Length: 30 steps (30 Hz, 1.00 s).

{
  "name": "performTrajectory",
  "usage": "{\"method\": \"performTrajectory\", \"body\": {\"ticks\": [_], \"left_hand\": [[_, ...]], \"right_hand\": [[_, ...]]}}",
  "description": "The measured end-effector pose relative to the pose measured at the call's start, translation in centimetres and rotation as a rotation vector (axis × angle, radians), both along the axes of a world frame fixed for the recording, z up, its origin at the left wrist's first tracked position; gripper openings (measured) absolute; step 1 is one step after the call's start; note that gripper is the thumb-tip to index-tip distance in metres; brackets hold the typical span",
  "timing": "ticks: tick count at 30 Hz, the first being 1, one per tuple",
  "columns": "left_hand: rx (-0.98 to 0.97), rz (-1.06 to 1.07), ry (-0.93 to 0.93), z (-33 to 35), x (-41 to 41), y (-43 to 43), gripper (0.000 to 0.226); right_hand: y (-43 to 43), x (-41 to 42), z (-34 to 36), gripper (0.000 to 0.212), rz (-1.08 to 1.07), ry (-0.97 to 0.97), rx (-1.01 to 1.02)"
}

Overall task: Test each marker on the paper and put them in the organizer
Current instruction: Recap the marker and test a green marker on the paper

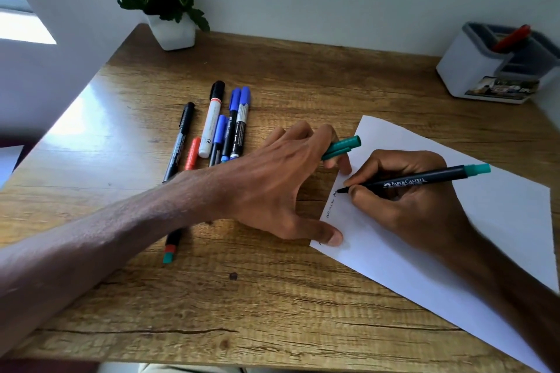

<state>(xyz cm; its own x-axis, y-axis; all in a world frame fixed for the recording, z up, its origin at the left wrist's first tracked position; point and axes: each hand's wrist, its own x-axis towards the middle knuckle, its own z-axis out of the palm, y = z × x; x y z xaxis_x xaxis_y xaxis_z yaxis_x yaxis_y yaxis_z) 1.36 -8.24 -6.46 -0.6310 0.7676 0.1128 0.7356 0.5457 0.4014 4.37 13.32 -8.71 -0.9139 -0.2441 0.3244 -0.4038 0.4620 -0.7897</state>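
Note:
My right hand (403, 200) grips a dark marker with a teal end (424, 180), its tip touching the white paper (500, 236) near the left edge, beside small scribbles. My left hand (272, 179) holds the teal cap (342, 147) between its fingers while the thumb and a fingertip press on the paper's left edge. Several capped markers (225, 124) lie in a group on the table to the left. Another marker with a teal end (171, 247) pokes out from under my left forearm. The white and grey organizer (472, 70) stands at the back right with a red marker (512, 38) in it.
A white pot of white flowers (172, 30) stands at the table's back left corner. The wooden table (242, 297) meets a white wall behind. The paper's lower right corner reaches over the table's front edge.

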Motion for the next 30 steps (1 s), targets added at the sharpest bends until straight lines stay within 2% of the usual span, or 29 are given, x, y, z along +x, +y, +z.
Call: {"method": "performTrajectory", "body": {"ticks": [30], "left_hand": [[-0.033, 0.008, 0.018, -0.20, -0.04, 0.17, 0.071]], "right_hand": [[-0.07, -0.29, -0.02, 0.007, -0.064, -0.058, -0.072]]}}
